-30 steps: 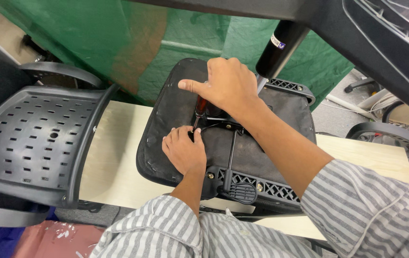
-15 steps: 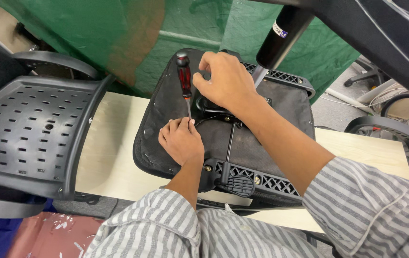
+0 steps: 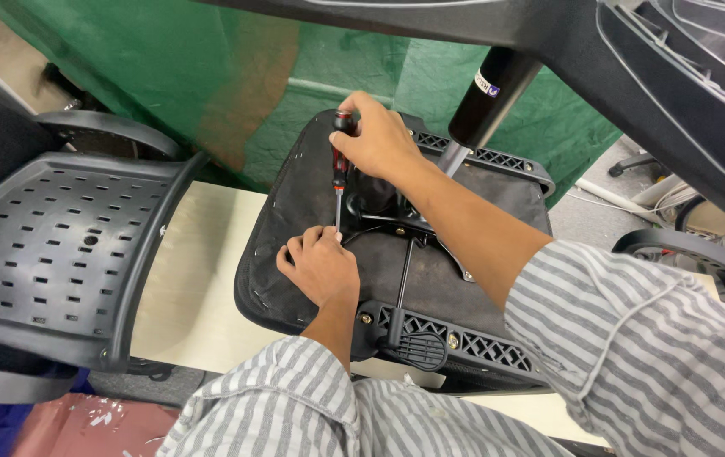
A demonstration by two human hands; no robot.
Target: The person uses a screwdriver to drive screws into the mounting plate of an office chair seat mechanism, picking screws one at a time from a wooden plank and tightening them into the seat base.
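Gripping the screwdriver point(image 3: 340, 161) upright, right hand point(image 3: 377, 140) arched above left hand point(image 3: 322, 267).

One screwdriver point(image 3: 339, 165), one upturned chair seat point(image 3: 294, 203), one perforated backrest point(image 3: 49, 254).

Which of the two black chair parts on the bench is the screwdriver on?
The upturned seat with the metal mechanism, under both hands, not the perforated plastic backrest lying untouched to its left. The right hand holds the screwdriver upright; the left hand steadies its tip.
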